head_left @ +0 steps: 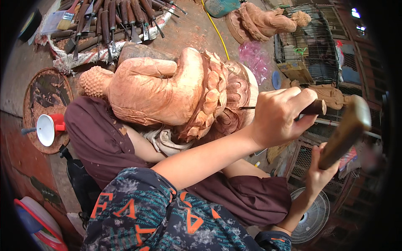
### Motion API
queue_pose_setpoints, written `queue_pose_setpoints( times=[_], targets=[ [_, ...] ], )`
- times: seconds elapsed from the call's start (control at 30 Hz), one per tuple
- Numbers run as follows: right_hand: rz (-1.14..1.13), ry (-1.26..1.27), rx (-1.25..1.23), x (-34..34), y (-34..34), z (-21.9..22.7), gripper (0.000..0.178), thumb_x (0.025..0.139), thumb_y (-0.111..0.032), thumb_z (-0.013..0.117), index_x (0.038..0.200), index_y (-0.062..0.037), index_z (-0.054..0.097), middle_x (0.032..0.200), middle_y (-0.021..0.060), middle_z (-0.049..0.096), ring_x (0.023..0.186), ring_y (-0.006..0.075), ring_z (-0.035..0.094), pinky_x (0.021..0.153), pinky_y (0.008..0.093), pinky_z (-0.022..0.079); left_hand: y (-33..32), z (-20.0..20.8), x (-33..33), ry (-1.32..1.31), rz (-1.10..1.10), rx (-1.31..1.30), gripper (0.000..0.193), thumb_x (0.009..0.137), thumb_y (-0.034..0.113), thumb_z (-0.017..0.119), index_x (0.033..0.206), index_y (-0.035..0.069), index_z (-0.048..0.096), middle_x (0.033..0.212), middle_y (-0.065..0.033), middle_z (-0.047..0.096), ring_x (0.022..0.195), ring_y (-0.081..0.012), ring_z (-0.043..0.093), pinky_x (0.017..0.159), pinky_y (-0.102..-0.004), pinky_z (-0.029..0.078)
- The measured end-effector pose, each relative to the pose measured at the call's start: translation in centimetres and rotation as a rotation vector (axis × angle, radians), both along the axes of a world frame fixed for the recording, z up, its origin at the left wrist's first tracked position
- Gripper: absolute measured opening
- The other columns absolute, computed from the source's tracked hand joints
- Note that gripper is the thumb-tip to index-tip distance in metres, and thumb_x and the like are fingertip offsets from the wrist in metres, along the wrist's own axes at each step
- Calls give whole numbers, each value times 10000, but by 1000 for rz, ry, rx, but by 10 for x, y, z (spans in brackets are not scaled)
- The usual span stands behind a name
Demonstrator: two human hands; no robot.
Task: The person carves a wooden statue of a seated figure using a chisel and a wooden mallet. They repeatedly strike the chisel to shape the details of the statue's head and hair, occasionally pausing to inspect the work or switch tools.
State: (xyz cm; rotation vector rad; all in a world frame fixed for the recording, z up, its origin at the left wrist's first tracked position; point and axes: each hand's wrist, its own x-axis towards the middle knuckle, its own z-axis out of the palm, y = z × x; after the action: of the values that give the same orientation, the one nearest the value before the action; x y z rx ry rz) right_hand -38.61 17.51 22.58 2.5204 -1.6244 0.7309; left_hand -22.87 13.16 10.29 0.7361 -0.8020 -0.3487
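Left hand (279, 115) grips a chisel (312, 108) against the reddish carved wooden statue (167, 90); right hand (320, 173) clasps a mallet (345, 131); beyond, seemingly a dusty workshop floor (197, 29).

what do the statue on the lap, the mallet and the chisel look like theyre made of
Statue: bare pale reddish wood by the look, matt, unpainted, with cut petal facets.
Mallet in the right hand: apparently darker brown wood, a worn block head.
Chisel in the left hand: dark handle, probably wood; the thin blade looks like dark metal, though it is too slim to be sure.
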Motion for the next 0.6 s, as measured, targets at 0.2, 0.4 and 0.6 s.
queue_pose_setpoints(
  times=[0.2,0.4,0.6],
  targets=[
    [15,147,-43,1,0,6,488,839,41,618,1302,12,466,948,38,550,808,87,520,745,213,427,-4,-2,-1,24,7,0,261,739,120,721,977,77,623,769,-52,650,548,-188,618,477,-298,477],
    [9,53,12,13,6,13,512,831,57,585,1324,33,447,883,39,527,755,109,505,732,229,442,-1,-1,1,57,12,-19,229,723,105,711,933,79,624,729,-48,646,521,-185,609,481,-305,475],
    [-43,-162,117,10,15,18,511,834,45,605,1325,16,469,878,17,531,767,90,479,753,221,410,10,-4,4,58,-120,-79,216,697,89,717,891,84,622,656,-24,600,475,-172,564,452,-293,435]
  ],
)
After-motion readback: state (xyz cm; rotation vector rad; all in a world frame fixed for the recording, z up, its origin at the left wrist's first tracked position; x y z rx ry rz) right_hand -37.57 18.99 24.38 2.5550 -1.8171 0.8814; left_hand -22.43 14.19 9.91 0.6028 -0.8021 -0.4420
